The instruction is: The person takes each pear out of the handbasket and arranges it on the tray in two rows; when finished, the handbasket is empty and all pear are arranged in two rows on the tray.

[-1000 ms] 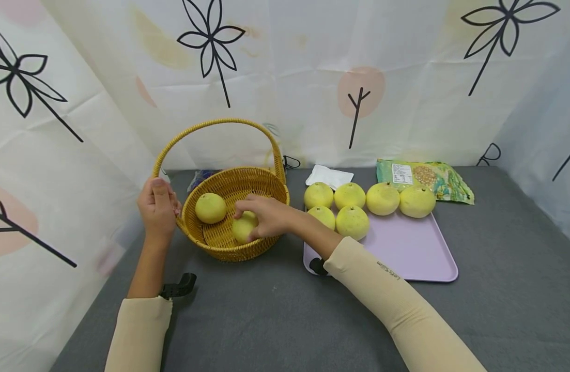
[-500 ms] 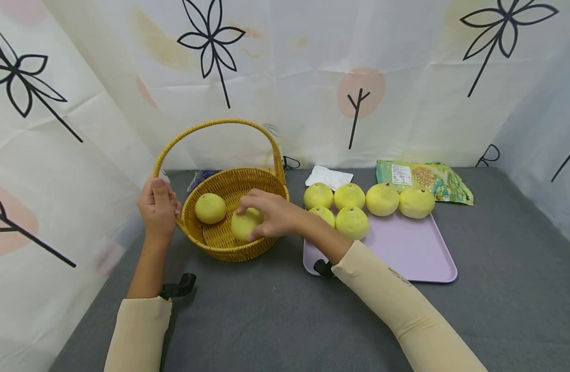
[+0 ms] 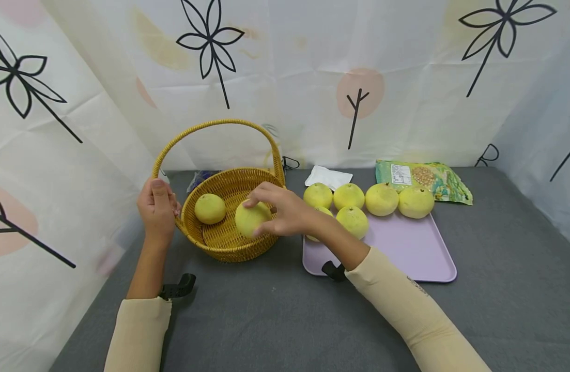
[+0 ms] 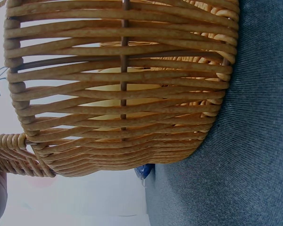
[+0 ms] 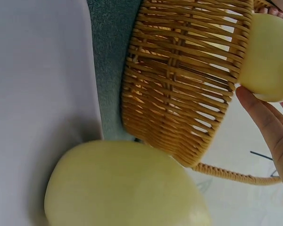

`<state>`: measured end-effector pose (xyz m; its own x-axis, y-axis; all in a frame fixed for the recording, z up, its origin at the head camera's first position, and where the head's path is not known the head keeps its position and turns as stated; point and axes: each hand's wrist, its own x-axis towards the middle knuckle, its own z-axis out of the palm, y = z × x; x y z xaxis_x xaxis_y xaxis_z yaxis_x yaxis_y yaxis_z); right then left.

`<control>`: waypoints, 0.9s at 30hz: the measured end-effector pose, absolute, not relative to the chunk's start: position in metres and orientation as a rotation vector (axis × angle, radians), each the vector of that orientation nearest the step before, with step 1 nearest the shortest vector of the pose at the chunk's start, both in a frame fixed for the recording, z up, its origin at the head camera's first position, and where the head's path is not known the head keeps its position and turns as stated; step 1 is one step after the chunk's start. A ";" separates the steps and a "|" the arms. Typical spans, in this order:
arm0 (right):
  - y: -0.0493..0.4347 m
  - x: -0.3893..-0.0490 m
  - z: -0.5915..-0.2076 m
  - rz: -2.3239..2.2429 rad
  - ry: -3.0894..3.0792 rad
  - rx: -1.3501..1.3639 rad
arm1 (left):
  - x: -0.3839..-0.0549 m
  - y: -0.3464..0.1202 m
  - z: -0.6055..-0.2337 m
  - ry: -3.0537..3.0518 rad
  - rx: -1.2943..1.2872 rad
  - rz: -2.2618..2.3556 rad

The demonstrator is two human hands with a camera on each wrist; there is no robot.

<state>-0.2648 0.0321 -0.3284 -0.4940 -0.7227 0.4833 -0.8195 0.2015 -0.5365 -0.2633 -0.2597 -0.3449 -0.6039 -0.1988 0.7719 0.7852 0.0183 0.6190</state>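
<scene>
My left hand (image 3: 158,209) grips the lower end of the handle (image 3: 215,123) of a yellow-brown wicker basket (image 3: 229,256). Between the thumb and fingers of my right hand (image 3: 287,211) is a round pale-yellow fruit (image 3: 250,219). In the right wrist view this fruit (image 5: 268,59) is level with the basket's rim, its lower part close to the weave. Another such fruit (image 3: 210,209) lies inside the basket on the left. Through the basket wall (image 4: 122,113), the left wrist view shows pale yellow shapes.
A lilac tray (image 3: 405,253) at the right bears several more yellow fruits (image 3: 353,222) along its back and left. Behind it lie a white packet (image 3: 328,176) and a green food bag (image 3: 447,186). Something dark blue (image 3: 198,180) lies behind the basket. Grey cloth (image 3: 275,320) covers the table.
My right hand has raised the fruit from low in the basket and drawn it slightly to the right. The left hand and the basket have stayed in place.
</scene>
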 end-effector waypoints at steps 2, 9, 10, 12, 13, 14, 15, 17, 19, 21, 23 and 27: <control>0.036 -0.262 -0.328 1.175 -2.304 1.511 | -0.263 -0.260 -0.345 -1.553 -0.624 -1.685; 0.048 -0.256 -0.327 1.218 -2.185 1.523 | -0.263 -0.259 -0.345 -1.545 -0.625 -1.695; 0.050 -0.254 -0.327 1.225 -2.177 1.522 | -0.263 -0.260 -0.345 -1.545 -0.624 -1.697; 0.054 -0.251 -0.326 1.245 -2.168 1.520 | -0.264 -0.260 -0.345 -1.544 -0.626 -1.700; 0.056 -0.250 -0.326 1.263 -2.166 1.519 | -0.264 -0.260 -0.345 -1.545 -0.628 -1.697; 0.059 -0.249 -0.326 1.280 -2.168 1.516 | -0.264 -0.260 -0.345 -1.547 -0.631 -1.694; 0.062 -0.248 -0.326 1.291 -2.172 1.511 | -0.264 -0.260 -0.345 -1.548 -0.635 -1.690; 0.067 -0.245 -0.326 1.318 -2.180 1.502 | -0.265 -0.260 -0.345 -1.549 -0.642 -1.685; 0.073 -0.243 -0.326 1.324 -2.191 1.482 | -0.265 -0.260 -0.346 -1.550 -0.645 -1.680; 0.078 -0.241 -0.326 1.309 -2.195 1.462 | -0.265 -0.260 -0.346 -1.548 -0.643 -1.686; 0.084 -0.238 -0.325 1.303 -2.195 1.448 | -0.264 -0.260 -0.346 -1.546 -0.636 -1.691; 0.094 -0.232 -0.325 1.313 -2.211 1.423 | -0.264 -0.260 -0.346 -1.532 -0.619 -1.713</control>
